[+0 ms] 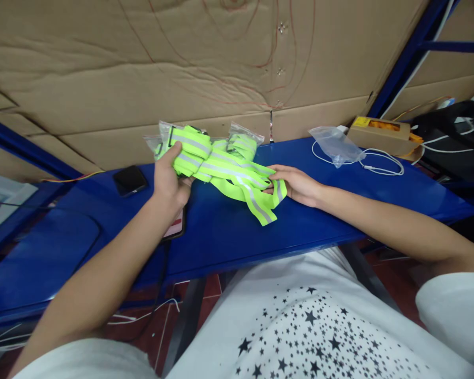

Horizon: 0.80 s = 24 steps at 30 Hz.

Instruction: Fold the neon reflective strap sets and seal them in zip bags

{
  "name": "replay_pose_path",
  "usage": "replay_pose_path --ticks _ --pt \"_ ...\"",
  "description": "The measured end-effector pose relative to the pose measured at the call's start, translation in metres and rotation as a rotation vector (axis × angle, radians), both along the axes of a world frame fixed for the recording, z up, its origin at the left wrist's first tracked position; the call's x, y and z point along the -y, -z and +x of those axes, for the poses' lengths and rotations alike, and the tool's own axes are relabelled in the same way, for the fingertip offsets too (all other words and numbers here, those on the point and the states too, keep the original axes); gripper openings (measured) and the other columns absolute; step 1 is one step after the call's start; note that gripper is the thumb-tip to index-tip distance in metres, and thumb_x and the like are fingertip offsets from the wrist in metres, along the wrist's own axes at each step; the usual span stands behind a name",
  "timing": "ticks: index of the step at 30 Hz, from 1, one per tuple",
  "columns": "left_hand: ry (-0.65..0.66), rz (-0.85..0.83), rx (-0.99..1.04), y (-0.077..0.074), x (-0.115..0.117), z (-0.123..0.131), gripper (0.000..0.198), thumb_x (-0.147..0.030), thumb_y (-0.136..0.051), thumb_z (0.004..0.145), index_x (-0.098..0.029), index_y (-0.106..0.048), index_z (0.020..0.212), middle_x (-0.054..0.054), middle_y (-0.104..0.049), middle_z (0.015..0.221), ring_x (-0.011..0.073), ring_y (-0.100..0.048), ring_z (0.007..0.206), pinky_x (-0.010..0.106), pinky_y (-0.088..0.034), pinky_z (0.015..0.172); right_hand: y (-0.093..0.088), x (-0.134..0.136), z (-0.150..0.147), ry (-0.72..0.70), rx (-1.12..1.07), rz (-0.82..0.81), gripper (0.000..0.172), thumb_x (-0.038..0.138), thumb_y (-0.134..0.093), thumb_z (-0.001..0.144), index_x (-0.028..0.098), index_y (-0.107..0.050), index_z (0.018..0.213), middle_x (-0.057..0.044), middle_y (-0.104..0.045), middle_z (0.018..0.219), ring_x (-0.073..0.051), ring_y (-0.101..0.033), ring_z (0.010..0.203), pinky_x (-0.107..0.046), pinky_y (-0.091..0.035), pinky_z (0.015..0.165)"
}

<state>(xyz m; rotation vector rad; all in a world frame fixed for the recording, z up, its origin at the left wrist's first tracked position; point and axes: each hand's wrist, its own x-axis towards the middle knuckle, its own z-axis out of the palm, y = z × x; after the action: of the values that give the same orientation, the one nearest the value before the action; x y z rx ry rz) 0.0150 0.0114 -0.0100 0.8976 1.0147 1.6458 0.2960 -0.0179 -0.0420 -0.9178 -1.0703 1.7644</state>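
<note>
A bundle of neon yellow-green reflective straps with grey stripes lies on a blue metal table. My left hand is closed on the folded end of the straps at the left. My right hand grips the loose strap ends at the right. Behind the bundle lie clear plastic bags holding more folded straps.
A black phone lies left of my left hand; another device sits partly under my left wrist. An empty clear bag, a white cable and a cardboard box are at the right. Cardboard sheets line the back.
</note>
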Motion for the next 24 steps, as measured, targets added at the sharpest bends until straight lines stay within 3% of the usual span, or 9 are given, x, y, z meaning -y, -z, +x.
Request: replay_pose_path --ticks 2,6,12,17,21,24 --pt "0.002 -0.003 0.025 0.001 -0.002 -0.001 0.034 -0.034 -0.069 0.091 -0.017 -0.068 0.121 -0.002 -0.077 0.122 0.0193 -0.065 0.125 0.036 -0.056 0.106 0.0 -0.001 0.0 0.005 -0.018 -0.013 0.005 0.018 -0.068 0.089 0.018 -0.07 0.093 0.0 -0.07 0.076 -0.013 -0.067 0.07 -0.026 -0.06 0.073" --pt "-0.008 -0.013 0.084 0.002 -0.002 0.001 0.033 -0.03 -0.072 0.088 -0.017 -0.071 0.118 -0.001 -0.079 0.117 0.0198 -0.068 0.118 0.036 -0.058 0.102 -0.004 -0.001 0.003 -0.042 -0.082 -0.04 0.018 0.035 -0.072 0.092 0.019 -0.072 0.101 -0.002 -0.075 0.092 -0.013 -0.067 0.079 -0.023 -0.054 0.067" --pt "-0.018 0.025 0.094 -0.004 -0.003 -0.001 0.029 -0.03 -0.067 0.09 -0.016 -0.073 0.114 0.003 -0.079 0.12 0.0225 -0.068 0.122 0.037 -0.059 0.101 -0.007 -0.001 0.006 -0.011 -0.164 0.026 0.047 0.008 -0.08 0.075 0.021 -0.069 0.118 0.0 -0.075 0.1 -0.012 -0.07 0.086 -0.024 -0.055 0.075" --pt "0.08 0.172 0.05 -0.009 0.002 0.0 0.026 -0.035 -0.068 0.09 -0.016 -0.075 0.107 0.005 -0.076 0.129 0.0259 -0.062 0.134 0.037 -0.056 0.108 -0.005 -0.001 0.003 0.037 -0.057 0.022 0.05 0.007 -0.088 0.065 0.019 -0.067 0.108 0.002 -0.072 0.088 -0.01 -0.067 0.075 -0.019 -0.05 0.059" --pt "0.117 0.233 -0.001 -0.009 0.005 0.001 0.026 -0.038 -0.071 0.088 -0.018 -0.076 0.105 0.003 -0.076 0.129 0.0278 -0.056 0.141 0.04 -0.053 0.114 -0.004 -0.001 0.002 0.142 0.065 0.151 0.046 0.015 -0.089 0.06 0.022 -0.058 0.093 0.008 -0.056 0.07 -0.006 -0.045 0.052 -0.019 -0.023 0.04" --pt "0.131 0.195 -0.037 -0.005 0.006 0.002 0.03 -0.039 -0.072 0.089 -0.02 -0.074 0.112 -0.002 -0.075 0.13 0.0265 -0.055 0.142 0.044 -0.05 0.118 0.001 -0.006 0.003 0.305 0.246 0.357 0.038 0.014 -0.08 0.064 0.023 -0.051 0.085 0.007 -0.053 0.075 -0.007 -0.041 0.057 -0.021 -0.027 0.045"
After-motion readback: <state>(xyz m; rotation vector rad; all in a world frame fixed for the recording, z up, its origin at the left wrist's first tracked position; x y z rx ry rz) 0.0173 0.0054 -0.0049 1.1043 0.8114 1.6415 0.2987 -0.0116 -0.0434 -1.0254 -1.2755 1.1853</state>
